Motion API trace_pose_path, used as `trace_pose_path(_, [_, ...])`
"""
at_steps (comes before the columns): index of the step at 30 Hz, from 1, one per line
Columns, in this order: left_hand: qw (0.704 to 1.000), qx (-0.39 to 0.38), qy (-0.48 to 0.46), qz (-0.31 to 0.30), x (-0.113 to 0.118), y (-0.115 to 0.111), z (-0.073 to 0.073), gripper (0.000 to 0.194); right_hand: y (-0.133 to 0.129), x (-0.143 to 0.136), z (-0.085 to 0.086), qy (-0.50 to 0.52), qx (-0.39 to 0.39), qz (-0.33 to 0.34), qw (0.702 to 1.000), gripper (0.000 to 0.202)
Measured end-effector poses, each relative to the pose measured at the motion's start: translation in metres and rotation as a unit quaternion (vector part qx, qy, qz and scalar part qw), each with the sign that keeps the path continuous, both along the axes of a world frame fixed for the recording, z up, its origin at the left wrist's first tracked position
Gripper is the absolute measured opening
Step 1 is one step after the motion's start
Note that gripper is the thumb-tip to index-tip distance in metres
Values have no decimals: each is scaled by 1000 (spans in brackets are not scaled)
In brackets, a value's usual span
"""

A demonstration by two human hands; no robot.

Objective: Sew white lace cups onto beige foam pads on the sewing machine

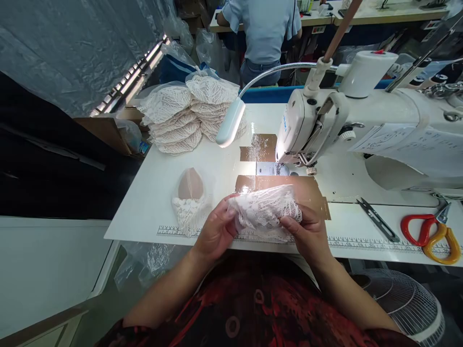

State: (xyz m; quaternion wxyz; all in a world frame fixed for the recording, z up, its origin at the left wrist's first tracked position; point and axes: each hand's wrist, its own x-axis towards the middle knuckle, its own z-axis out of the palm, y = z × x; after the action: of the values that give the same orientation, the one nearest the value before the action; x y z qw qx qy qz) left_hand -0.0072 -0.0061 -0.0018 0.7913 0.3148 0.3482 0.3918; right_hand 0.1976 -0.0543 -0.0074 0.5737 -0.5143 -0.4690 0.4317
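Observation:
A bundle of white lace fabric (265,209) is stretched sideways between both hands, just above the table's front edge. My left hand (221,225) pinches its left end, thumb on top. At the other end, my right hand (306,229) grips the lace between thumb and fingers. Behind the bundle stands a white sewing machine (307,123), its needle area lit. To the left of my left hand lies a lace piece with a beige cup-shaped panel (191,200). The undersides of the fingers are hidden by the lace.
Stacked lace pieces (173,118) sit at the table's back left. A lamp (231,123) overhangs the table. Thread snips (378,220) and red-and-orange scissors (430,233) lie right. A ruler strip (354,242) runs along the front. A fan (401,303) stands below; a person (262,33) sits ahead.

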Motion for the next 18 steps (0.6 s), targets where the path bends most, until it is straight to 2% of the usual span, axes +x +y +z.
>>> trace_pose_path(2, [994, -74, -73, -24, 9, -5, 0, 45, 3, -7, 3, -8, 30, 4, 1000, 14])
trace_pose_path(4, [989, -103, -92, -62, 21, -10, 0, 43, 6, -15, 7, -36, 47, 27, 998, 12])
trace_pose_path(7, [991, -113, -51, -50, 33, -15, -3, 33, 8, -24, 10, -43, 55, 49, 996, 5])
trace_pose_path(9, [993, -96, -22, -65, 30, -16, -5, 20, 8, -23, 7, -11, 40, 32, 999, 6])
trace_pose_path(10, [992, -75, -18, -103, 24, -15, -6, 12, 8, -20, 5, 14, 28, 20, 999, 7])
trace_pose_path(12, [971, -4, -22, -238, 4, -11, -2, 27, 7, -11, 0, 62, 0, 6, 998, 11])
trace_pose_path(13, [943, 39, -17, -329, -7, -8, 2, 32, 7, -7, -1, 77, -10, 11, 997, 13])
trace_pose_path(14, [910, 93, -2, -404, -19, -3, 8, 30, 7, -3, -2, 80, -16, 29, 996, 14])
trace_pose_path(15, [897, 156, -3, -413, -30, 3, 15, 26, 7, -1, -1, 70, -19, 57, 996, 15])
trace_pose_path(17, [929, 266, 59, -250, -44, 14, 28, 15, 6, 0, 3, 25, -12, 130, 991, 15])
trace_pose_path(18, [922, 315, 117, -193, -46, 20, 33, 35, 6, -2, 7, -2, -2, 168, 986, 14])
